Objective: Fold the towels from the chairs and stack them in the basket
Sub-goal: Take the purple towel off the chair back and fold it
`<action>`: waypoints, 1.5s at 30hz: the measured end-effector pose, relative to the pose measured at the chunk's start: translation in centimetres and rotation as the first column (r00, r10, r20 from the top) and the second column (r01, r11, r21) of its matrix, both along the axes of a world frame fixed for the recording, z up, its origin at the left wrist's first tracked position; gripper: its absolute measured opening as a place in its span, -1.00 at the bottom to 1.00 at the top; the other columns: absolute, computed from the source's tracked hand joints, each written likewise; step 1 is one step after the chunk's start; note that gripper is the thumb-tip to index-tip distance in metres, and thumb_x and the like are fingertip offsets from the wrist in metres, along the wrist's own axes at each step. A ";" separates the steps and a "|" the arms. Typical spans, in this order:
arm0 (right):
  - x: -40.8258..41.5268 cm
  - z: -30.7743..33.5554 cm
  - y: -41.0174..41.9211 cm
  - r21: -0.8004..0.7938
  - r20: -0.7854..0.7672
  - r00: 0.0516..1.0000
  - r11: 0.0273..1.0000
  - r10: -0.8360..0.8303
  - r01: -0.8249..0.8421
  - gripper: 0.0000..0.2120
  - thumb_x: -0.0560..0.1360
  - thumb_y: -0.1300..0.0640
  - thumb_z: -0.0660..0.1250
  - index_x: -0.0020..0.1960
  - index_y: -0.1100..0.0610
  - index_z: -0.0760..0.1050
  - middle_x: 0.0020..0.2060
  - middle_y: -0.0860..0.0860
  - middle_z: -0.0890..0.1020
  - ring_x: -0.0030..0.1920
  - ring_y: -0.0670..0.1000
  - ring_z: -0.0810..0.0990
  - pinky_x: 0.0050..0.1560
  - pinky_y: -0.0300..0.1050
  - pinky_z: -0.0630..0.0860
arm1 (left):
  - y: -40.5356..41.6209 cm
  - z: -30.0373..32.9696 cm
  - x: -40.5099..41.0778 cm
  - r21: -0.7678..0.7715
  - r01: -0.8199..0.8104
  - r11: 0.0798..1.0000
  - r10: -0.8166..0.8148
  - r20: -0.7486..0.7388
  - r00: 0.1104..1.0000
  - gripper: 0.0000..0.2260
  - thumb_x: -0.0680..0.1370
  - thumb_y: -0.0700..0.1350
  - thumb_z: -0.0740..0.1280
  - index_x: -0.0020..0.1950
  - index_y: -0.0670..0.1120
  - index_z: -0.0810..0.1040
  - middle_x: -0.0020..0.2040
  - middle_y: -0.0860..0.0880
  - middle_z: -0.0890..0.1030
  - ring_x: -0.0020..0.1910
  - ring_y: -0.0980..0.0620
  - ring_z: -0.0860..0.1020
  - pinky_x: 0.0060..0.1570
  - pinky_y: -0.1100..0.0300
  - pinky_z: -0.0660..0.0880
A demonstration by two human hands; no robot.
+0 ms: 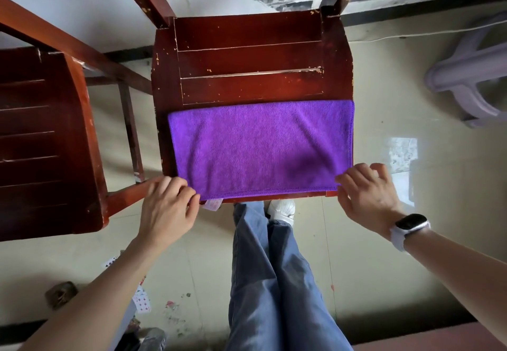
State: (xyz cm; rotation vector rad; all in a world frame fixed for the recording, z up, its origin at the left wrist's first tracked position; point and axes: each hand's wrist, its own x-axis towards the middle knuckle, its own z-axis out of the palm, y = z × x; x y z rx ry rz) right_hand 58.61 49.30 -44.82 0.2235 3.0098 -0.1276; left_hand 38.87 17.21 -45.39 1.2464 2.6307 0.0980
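at 9 o'clock a second wooden chair [41, 142] stands beside the middle one. your left hand [167, 208] pinches the purple towel [260, 147] at its 7 o'clock corner, fingers curled on the hem. the towel lies flat across the front half of the chair seat [247, 56]. at 4 o'clock your right hand [367, 194], smartwatch [410, 227] on its wrist, grips the other near corner with bent fingers.

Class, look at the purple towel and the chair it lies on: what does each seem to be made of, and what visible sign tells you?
Purple towel: probably microfibre or terry cloth; matte, fuzzy pile with a stitched hem.
Chair: apparently wood under glossy red-brown lacquer; slatted seat with paint chipped pale at edges.
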 end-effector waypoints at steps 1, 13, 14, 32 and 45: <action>-0.9 -0.2 -0.6 -0.011 -0.018 1.000 1.000 0.002 -0.002 -0.89 0.38 0.20 0.25 -0.14 0.16 0.53 -0.26 0.07 0.59 -0.19 0.15 0.55 -0.05 0.03 0.30 | 1.2 0.0 0.0 0.023 -0.014 1.000 0.015 -0.011 1.000 -0.82 0.49 -0.09 0.21 -0.22 -0.11 0.56 -0.18 -0.07 0.57 -0.17 -0.11 0.46 -0.18 0.02 0.34; -9.7 -6.0 -4.1 -0.021 0.100 0.961 0.965 -0.257 0.261 -0.35 0.45 -0.28 0.10 0.46 -0.04 0.14 0.46 0.15 0.21 0.46 0.16 0.19 0.34 0.40 0.00 | 9.5 -5.4 -0.4 -0.168 -0.188 0.968 0.191 0.006 0.981 -0.31 0.40 0.40 0.06 0.47 0.15 0.08 0.52 -0.16 0.08 0.48 -0.30 0.02 0.29 -0.43 -0.08; -9.3 -6.3 -3.8 -0.004 0.096 0.967 0.971 -0.236 0.238 -0.36 0.46 -0.29 0.07 0.46 -0.05 0.12 0.46 0.14 0.20 0.46 0.15 0.18 0.35 0.39 0.00 | 9.2 -5.5 -0.4 -0.169 -0.189 0.967 0.190 -0.009 0.982 -0.30 0.40 0.40 0.05 0.47 0.15 0.08 0.52 -0.17 0.09 0.47 -0.31 0.03 0.29 -0.43 -0.08; -8.5 -5.8 2.1 -0.101 0.187 0.919 0.924 -0.347 0.370 -0.46 0.54 -0.07 -0.05 0.49 0.01 0.03 0.48 0.24 0.04 0.49 0.22 -0.02 0.38 0.38 -0.09 | 7.9 -5.3 -2.8 -0.183 -0.279 0.943 0.289 0.025 0.957 -0.34 0.49 0.30 -0.03 0.51 0.02 0.00 0.52 -0.22 0.00 0.49 -0.25 -0.06 0.38 -0.28 -0.12; -4.9 -2.9 0.5 -0.410 0.345 0.341 0.186 -0.874 0.893 -0.73 0.48 0.15 0.27 0.12 0.27 0.43 -0.01 0.20 0.57 0.07 0.23 0.50 0.05 0.00 0.37 | 8.0 -3.2 4.6 -0.327 -0.245 0.913 0.309 0.160 0.938 -0.32 0.47 0.38 -0.20 0.48 0.04 0.11 0.48 -0.23 0.16 0.45 -0.33 0.10 0.22 -0.48 0.06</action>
